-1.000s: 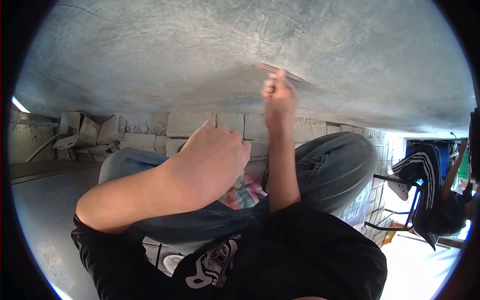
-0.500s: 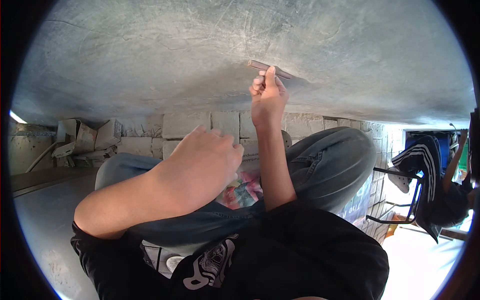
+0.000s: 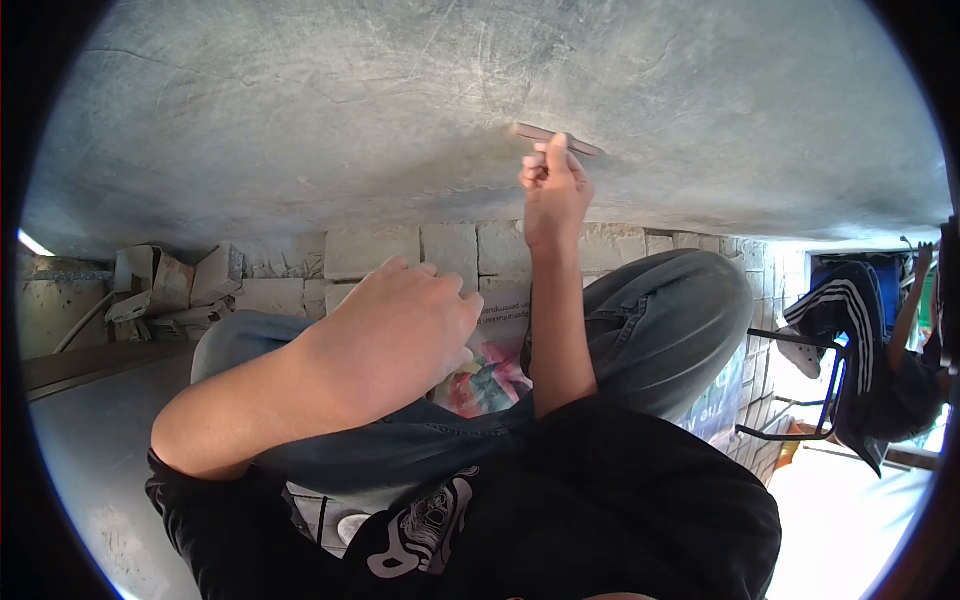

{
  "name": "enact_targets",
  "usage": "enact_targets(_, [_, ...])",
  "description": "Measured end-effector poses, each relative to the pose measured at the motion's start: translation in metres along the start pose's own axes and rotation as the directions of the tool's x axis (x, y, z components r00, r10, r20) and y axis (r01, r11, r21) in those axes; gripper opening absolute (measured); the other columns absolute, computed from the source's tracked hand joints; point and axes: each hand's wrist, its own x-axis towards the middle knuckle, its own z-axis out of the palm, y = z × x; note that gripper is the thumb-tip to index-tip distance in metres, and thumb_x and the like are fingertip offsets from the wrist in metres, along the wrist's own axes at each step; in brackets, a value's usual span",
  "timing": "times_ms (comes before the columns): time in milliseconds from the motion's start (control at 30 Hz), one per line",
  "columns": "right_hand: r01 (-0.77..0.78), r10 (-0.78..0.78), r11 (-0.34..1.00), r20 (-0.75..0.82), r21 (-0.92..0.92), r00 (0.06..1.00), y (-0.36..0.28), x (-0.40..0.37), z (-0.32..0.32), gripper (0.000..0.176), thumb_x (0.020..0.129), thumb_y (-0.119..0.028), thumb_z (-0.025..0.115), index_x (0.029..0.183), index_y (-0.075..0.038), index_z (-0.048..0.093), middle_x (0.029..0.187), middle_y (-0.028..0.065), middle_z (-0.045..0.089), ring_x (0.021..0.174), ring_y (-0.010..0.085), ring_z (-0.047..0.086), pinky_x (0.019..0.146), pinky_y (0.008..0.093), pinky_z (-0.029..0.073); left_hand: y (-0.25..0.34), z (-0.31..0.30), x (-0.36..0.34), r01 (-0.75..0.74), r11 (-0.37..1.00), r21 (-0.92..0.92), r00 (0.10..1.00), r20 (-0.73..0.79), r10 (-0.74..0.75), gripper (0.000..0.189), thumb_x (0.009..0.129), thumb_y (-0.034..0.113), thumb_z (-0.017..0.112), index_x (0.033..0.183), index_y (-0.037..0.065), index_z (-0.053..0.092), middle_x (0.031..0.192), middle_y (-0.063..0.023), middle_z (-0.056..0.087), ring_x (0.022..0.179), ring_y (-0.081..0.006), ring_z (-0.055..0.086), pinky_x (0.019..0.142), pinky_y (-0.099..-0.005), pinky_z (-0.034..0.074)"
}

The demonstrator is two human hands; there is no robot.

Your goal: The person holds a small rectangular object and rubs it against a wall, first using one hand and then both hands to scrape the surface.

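A short reddish-brown stick (image 3: 535, 133), flat-looking with a paler left end, lies against the grey concrete surface (image 3: 300, 110). My right hand (image 3: 556, 195) pinches it near its right part, thumb on top and palm towards me. Above my lap is my left hand (image 3: 395, 325), its back facing up and its fingers curled under. Anything beneath those fingers is hidden. A printed sheet (image 3: 500, 325) with upside-down lettering and colourful patches lies below, between my two forearms.
Pale bricks (image 3: 372, 250) line the foot of the concrete. Broken blocks (image 3: 190, 275) are piled at the left beside a grey metal-like panel (image 3: 100, 440). On the right, a person in striped trousers (image 3: 850, 310) sits on a black-framed chair (image 3: 790, 437).
My right hand and the stick have shifted slightly right along the concrete. My left hand has barely moved. The seated person's arm and leg have moved a little.
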Motion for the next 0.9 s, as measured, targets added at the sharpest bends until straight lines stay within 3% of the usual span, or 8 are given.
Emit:
enact_targets(133, [0.047, -0.027, 0.996, -0.25, 0.076, 0.968, -0.007, 0.035, -0.054, 0.029, 0.092, -0.025, 0.05, 0.07, -0.006, 0.054, 0.058, 0.0, 0.05, 0.049, 0.0056, 0.043, 0.047, 0.0173, 0.034, -0.003, -0.002, -0.008, 0.099, 0.991, 0.092, 0.994, -0.054, -0.095, 0.028, 0.079, 0.024, 0.059, 0.091, 0.0, 0.054, 0.086, -0.0123, 0.055, 0.087, -0.0284, 0.055, 0.079, -0.0372, 0.042])
enact_targets(200, [0.069, 0.052, 0.952, -0.379, 0.299, 0.924, -0.014, 0.046, -0.075, 0.03, 0.092, -0.025, 0.05, 0.069, -0.006, 0.053, 0.057, -0.0015, 0.047, 0.048, 0.0058, 0.04, 0.047, 0.0175, 0.034, -0.001, -0.002, -0.011, 0.118, 0.988, 0.096, 0.993, -0.034, -0.115, 0.028, 0.079, 0.024, 0.059, 0.092, 0.0, 0.054, 0.086, -0.0125, 0.055, 0.087, -0.0287, 0.055, 0.08, -0.0374, 0.042])
enact_targets(267, [0.044, 0.07, 0.954, -0.365, 0.297, 0.928, -0.008, 0.045, -0.072, 0.03, 0.091, -0.025, 0.051, 0.068, -0.007, 0.053, 0.054, -0.0025, 0.043, 0.046, 0.0062, 0.039, 0.046, 0.0181, 0.033, -0.002, -0.003, -0.011, 0.144, 0.984, 0.106, 0.99, -0.031, -0.141, 0.028, 0.079, 0.024, 0.06, 0.092, 0.0, 0.054, 0.086, -0.0127, 0.055, 0.086, -0.0289, 0.055, 0.08, -0.0376, 0.041])
enact_targets(333, [0.1, -0.109, 0.991, -0.102, -0.093, 0.989, -0.011, 0.014, -0.027, 0.03, 0.09, -0.026, 0.052, 0.068, -0.006, 0.053, 0.053, -0.0021, 0.043, 0.046, 0.0065, 0.038, 0.046, 0.018, 0.032, 0.0, -0.001, -0.008, 0.065, 0.997, 0.037, 0.998, -0.019, -0.064, 0.028, 0.079, 0.024, 0.06, 0.091, -0.001, 0.054, 0.086, -0.0129, 0.056, 0.086, -0.0294, 0.055, 0.08, -0.0375, 0.041])
enact_targets(500, [0.026, 0.036, 0.977, -0.286, 0.21, 0.957, -0.026, 0.033, -0.054, 0.021, 0.091, -0.02, 0.051, 0.078, -0.003, 0.054, 0.062, 0.0001, 0.047, 0.05, 0.0058, 0.039, 0.045, 0.019, 0.032, -0.002, 0.0, -0.008, 0.093, 0.996, 0.012, 0.995, -0.025, -0.093, 0.027, 0.078, 0.024, 0.06, 0.089, 0.0, 0.054, 0.085, -0.0132, 0.055, 0.085, -0.0296, 0.055, 0.08, -0.0377, 0.041])
enact_targets(667, [0.12, -0.12, 0.993, -0.095, -0.004, 0.988, -0.02, 0.019, -0.031, 0.03, 0.089, -0.027, 0.054, 0.068, -0.007, 0.055, 0.056, -0.0029, 0.045, 0.049, 0.0044, 0.037, 0.046, 0.0179, 0.03, -0.002, 0.0, -0.007, 0.08, 0.996, 0.048, 0.995, -0.07, -0.077, 0.027, 0.078, 0.024, 0.06, 0.089, 0.0, 0.054, 0.085, -0.0132, 0.055, 0.086, -0.0291, 0.055, 0.08, -0.0378, 0.041])
enact_targets(800, [0.146, -0.156, 0.987, -0.197, -0.064, 0.968, -0.017, 0.036, -0.056, 0.03, 0.089, -0.027, 0.054, 0.066, -0.007, 0.053, 0.057, -0.0036, 0.044, 0.049, 0.0039, 0.037, 0.045, 0.0183, 0.029, -0.002, 0.005, -0.009, 0.072, 0.996, 0.044, 0.99, -0.122, -0.067, 0.026, 0.078, 0.023, 0.061, 0.087, 0.0, 0.056, 0.082, -0.0121, 0.056, 0.084, -0.0271, 0.056, 0.077, -0.0366, 0.042])
enact_targets(900, [0.086, -0.021, 0.982, -0.355, 0.167, 0.934, -0.013, 0.055, -0.096, 0.029, 0.09, -0.025, 0.052, 0.068, -0.007, 0.052, 0.059, -0.0044, 0.042, 0.048, 0.0046, 0.034, 0.044, 0.0179, 0.028, 0.002, 0.008, -0.012, 0.065, 0.993, 0.098, 0.986, -0.16, -0.048, 0.025, 0.077, 0.023, 0.062, 0.085, -0.001, 0.057, 0.078, -0.0115, 0.057, 0.081, -0.026, 0.058, 0.074, -0.0355, 0.044])
